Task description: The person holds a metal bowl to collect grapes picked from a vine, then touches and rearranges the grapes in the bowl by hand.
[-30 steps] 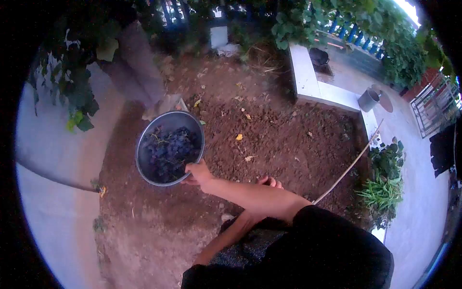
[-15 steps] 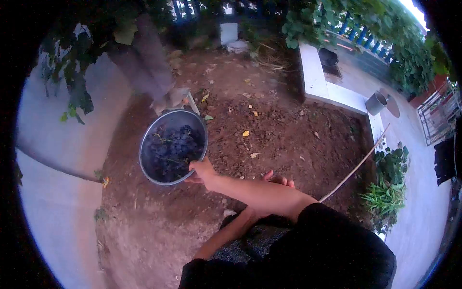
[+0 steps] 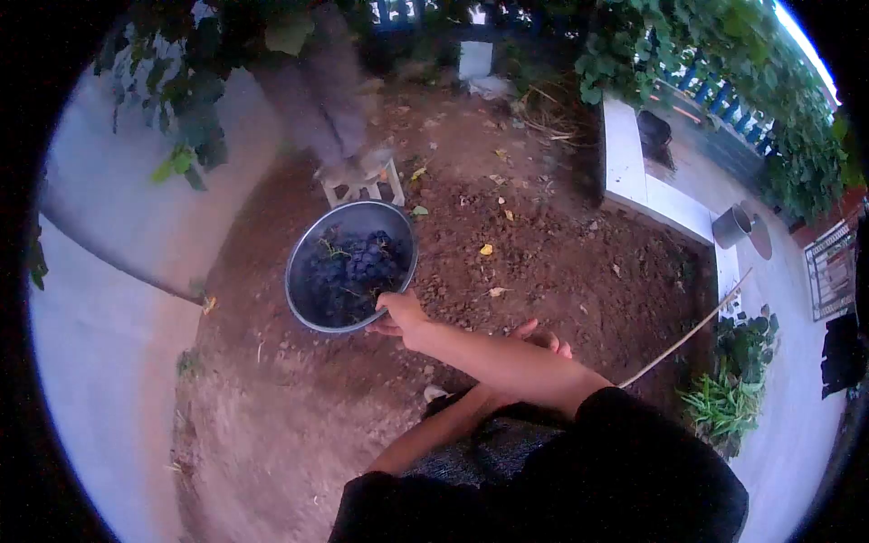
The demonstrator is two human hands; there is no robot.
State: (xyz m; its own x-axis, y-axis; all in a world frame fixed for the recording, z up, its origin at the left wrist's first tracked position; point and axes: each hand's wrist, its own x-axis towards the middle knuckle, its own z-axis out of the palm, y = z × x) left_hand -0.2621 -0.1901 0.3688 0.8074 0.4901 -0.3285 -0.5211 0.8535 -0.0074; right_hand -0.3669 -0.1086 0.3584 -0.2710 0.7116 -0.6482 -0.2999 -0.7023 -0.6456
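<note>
My right hand (image 3: 404, 319) grips the near rim of a metal basin (image 3: 291, 288), thumb over the edge and fingers beneath. Dark purple grapes (image 3: 362, 264) with greenish stems lie inside it. The basin is held out ahead and to the left over bare soil, in front of a pale stool (image 3: 391, 181). My left arm crosses under my right forearm. Beyond that forearm, my left hand (image 3: 546, 341) shows a thumb and fingertips spread apart, with nothing visible in them; its palm is partly hidden.
Another person's blurred legs (image 3: 326, 100) are at the stool. Grape leaves (image 3: 195, 100) hang at upper left. A long stick (image 3: 692, 331) leans at right, its lower end hidden by my sleeve. A white ledge (image 3: 670, 206) borders the soil, with a metal bucket (image 3: 731, 224) beside it.
The view has shifted, so the scene sits further right, and more of the stool shows behind the basin. My right hand keeps its hold on the basin; my left hand stays beyond the forearm.
</note>
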